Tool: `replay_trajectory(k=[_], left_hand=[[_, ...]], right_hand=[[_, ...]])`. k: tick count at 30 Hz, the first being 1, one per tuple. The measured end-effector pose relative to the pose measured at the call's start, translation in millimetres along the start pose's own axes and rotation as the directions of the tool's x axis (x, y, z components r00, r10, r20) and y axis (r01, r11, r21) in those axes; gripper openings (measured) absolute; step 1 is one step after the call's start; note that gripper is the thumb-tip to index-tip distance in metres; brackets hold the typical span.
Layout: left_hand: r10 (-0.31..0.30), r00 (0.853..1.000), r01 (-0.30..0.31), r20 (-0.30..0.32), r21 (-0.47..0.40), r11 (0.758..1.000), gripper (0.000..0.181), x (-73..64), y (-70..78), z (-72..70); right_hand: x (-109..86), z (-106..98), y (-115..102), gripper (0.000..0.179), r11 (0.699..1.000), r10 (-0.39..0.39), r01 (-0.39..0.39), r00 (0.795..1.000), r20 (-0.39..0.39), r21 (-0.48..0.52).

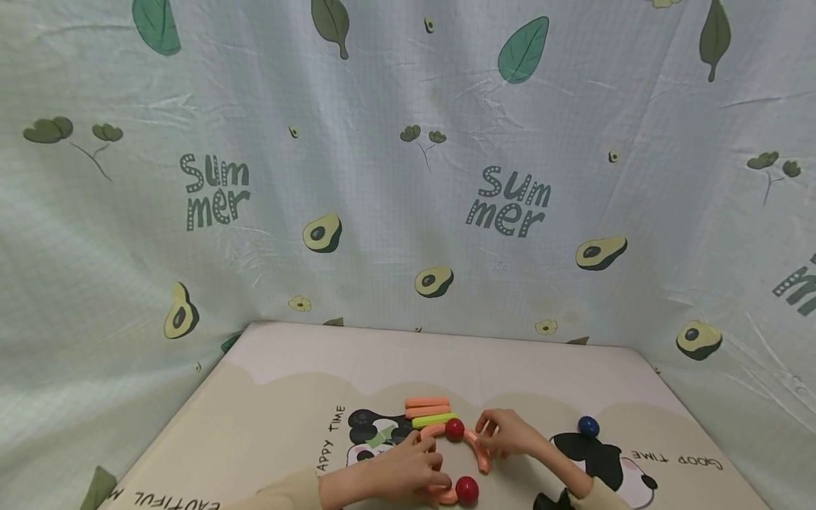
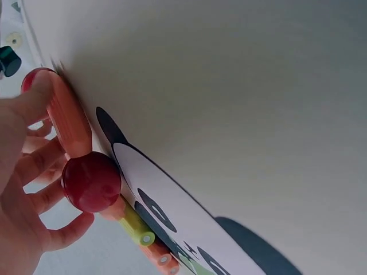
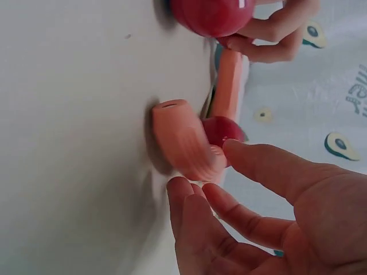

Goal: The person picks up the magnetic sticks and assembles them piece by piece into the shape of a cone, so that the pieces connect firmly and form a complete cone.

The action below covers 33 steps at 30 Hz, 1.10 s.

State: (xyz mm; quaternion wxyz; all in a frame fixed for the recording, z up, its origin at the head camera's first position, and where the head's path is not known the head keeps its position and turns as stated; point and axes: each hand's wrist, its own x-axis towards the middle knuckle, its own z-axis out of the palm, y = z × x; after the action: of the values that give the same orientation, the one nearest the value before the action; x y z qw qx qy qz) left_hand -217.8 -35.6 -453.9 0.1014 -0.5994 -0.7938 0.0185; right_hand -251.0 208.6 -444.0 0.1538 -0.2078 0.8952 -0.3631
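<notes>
A ring of orange curved tubes and red balls lies between the hands. My left hand (image 1: 408, 467) holds an orange tube (image 2: 71, 120) with its thumb. Its other fingers curl around the tube's far side and reach a red ball (image 2: 92, 182) joined to its end. My right hand (image 1: 506, 433) pinches another curved orange tube (image 3: 182, 137) between thumb and fingertips, on the ring's right side. That tube is slightly blurred. One red ball (image 1: 455, 429) sits at the ring's far side, another red ball (image 1: 467, 491) at its near side. The left hand covers the ring's left part in the head view.
Beyond the ring lie two straight orange rods (image 1: 427, 401) and a yellow-green rod (image 1: 435, 421). A blue ball (image 1: 588, 426) rests farther right. The tabletop (image 1: 268, 418) carries printed pandas and lettering. A patterned curtain (image 1: 382, 177) hangs behind it.
</notes>
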Motion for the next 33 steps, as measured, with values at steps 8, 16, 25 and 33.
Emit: replay_trajectory(k=[8, 16, 25, 33], left_hand=[[0.005, 1.0, -0.005, 0.001, -0.013, 1.0, 0.02, -0.9, 0.6, 1.8], [-0.015, 1.0, 0.015, 0.001, 0.006, 1.0, 0.019, -0.5, -1.7, 1.9], [-0.013, 1.0, 0.015, -0.027, 0.067, 0.998, 0.018, -2.5, -5.6, 4.9], [-0.008, 0.999, 0.012, -0.047, 0.085, 0.996, 0.016, -2.2, -4.9, 4.2]], right_hand=[[0.4, 6.0, 4.3, 0.016, 1.0, 0.026, -0.026, 0.999, 0.021, 0.013], [0.8, 3.6, 3.7, 0.018, 0.995, 0.084, -0.085, 0.995, 0.047, 0.041], [-0.2, 7.1, 5.0, 0.025, 0.986, 0.134, -0.137, 0.99, 0.037, 0.097], [-5.9, 10.4, -2.2, 0.025, 0.976, 0.147, -0.152, 0.988, 0.044, 0.159]])
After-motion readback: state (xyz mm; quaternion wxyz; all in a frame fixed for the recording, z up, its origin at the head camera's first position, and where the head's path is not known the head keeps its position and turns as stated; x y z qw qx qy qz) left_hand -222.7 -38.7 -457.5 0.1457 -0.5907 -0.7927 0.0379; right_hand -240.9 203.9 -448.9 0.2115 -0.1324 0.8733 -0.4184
